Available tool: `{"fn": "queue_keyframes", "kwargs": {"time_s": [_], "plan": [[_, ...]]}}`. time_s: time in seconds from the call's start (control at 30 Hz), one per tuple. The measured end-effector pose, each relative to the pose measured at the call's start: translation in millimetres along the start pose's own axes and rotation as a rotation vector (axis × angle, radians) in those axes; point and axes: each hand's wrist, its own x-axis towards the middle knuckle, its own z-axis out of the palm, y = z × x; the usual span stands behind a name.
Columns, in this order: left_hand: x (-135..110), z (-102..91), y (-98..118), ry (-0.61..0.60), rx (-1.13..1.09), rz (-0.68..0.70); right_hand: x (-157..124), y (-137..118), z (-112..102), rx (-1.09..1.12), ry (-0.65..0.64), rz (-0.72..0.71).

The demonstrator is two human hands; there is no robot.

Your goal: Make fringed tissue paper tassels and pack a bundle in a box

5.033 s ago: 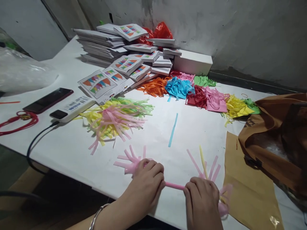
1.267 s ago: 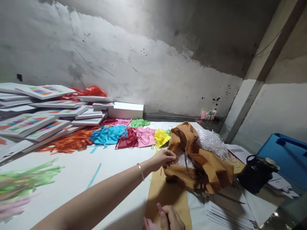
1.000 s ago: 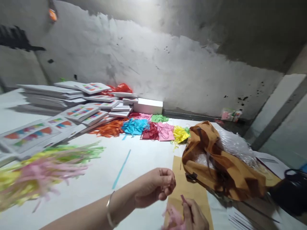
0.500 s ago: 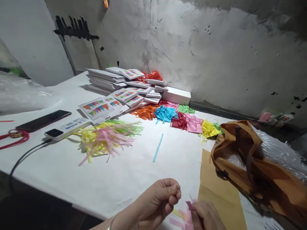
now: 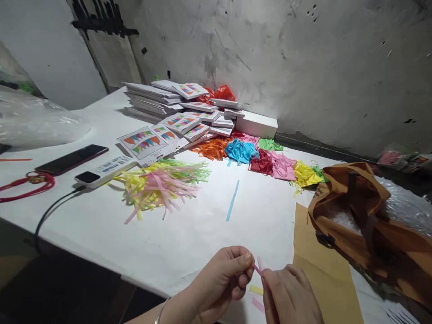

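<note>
Low in the view, my left hand point(image 5: 224, 274) pinches one end of a narrow pink paper strip point(image 5: 258, 270) between thumb and fingertip. My right hand point(image 5: 290, 292) grips the same strip from the other side, its fingers curled, and a pale pink end sticks up above them. Beneath and between the hands, a yellow strip point(image 5: 256, 289) and another pink strip lie on the white table point(image 5: 162, 247), partly covered by the right hand. A bunch of yellow, pink and green paper tassels point(image 5: 162, 186) lies farther off to the left.
Small coloured tassel bundles point(image 5: 241, 150) line the table's back, beside stacked printed cards point(image 5: 151, 101) and a white box point(image 5: 256, 123). A phone point(image 5: 72, 159) and a cabled white device point(image 5: 104, 171) lie left. A blue strip point(image 5: 232, 200) lies mid-table. A brown bag point(image 5: 354, 193) stands right.
My hands have come closer together, and the left fingertips now meet the pink strip held by the right. The camera view has shifted slightly.
</note>
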Motion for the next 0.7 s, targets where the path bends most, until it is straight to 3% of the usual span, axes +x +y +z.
{"fn": "queue_keyframes", "kwargs": {"time_s": [0.33,0.53,0.7], "plan": [[4.9,-4.4,-6.3,0.044,0.077,0.057,5.6,7.6,-6.0,-0.050,-0.087,-0.089],[5.3,-5.4,-6.1,0.054,0.250,0.221,2.0,9.5,-2.9,0.025,-0.090,-0.040],[5.1,-7.0,-8.5,0.063,0.349,0.236,-0.2,6.1,4.6,0.119,-0.051,0.007]]}}
